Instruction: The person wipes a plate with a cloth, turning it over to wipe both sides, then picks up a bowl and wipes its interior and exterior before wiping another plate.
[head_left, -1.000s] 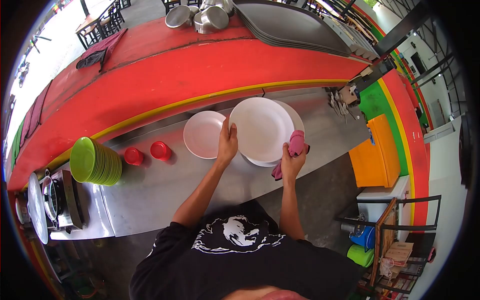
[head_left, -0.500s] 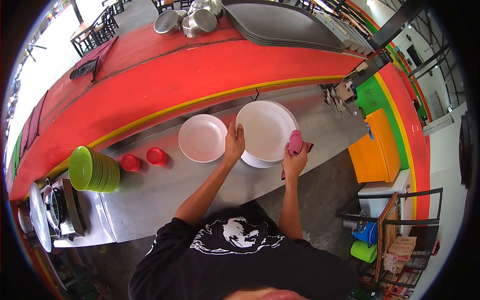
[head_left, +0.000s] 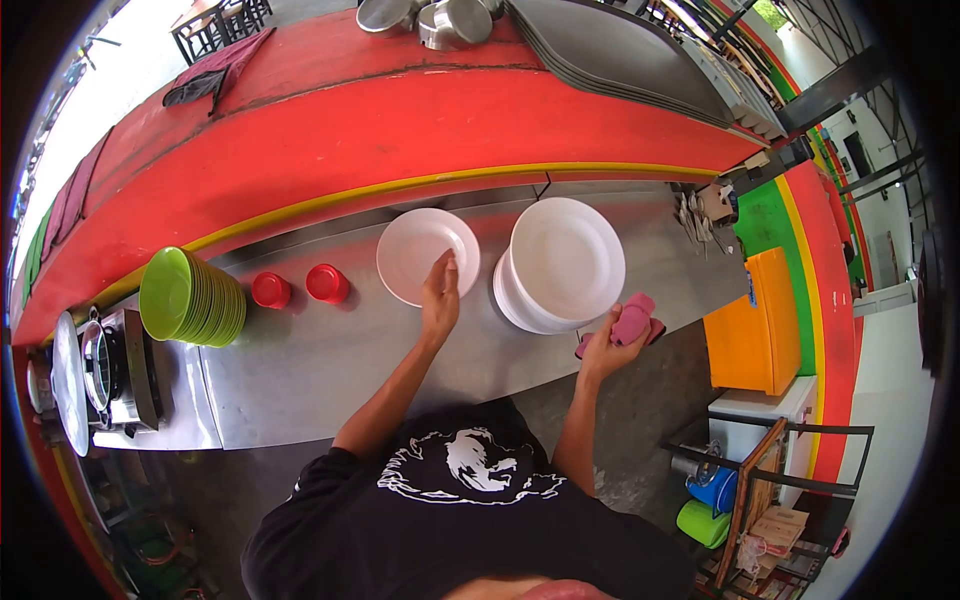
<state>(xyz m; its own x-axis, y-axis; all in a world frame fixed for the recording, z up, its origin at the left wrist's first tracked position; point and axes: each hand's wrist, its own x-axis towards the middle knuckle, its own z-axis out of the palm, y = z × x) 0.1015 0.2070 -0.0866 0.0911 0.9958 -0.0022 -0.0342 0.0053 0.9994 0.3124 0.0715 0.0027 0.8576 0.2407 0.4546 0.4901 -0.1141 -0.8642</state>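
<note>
My left hand (head_left: 440,298) is over the near right side of a single white plate (head_left: 412,262), its fingers stretched out and overlapping the rim. To the right of it stands a stack of white plates (head_left: 567,262), the top one sitting a little off from those below. My right hand (head_left: 602,352) grips a folded pink cloth (head_left: 632,320) just off the near right edge of the stack, close to the front edge of the steel counter (head_left: 480,385).
On the counter's left are two red cups (head_left: 327,284), a stack of green bowls (head_left: 195,298) and a stove with a pot (head_left: 104,365). Cutlery (head_left: 695,218) lies at the far right. Dark trays (head_left: 625,60) and metal pots (head_left: 455,25) rest on the red ledge (head_left: 400,120).
My left hand has left the plate stack and moved left to the single plate. My right hand with the cloth has drawn away from the stack. The view has shifted slightly.
</note>
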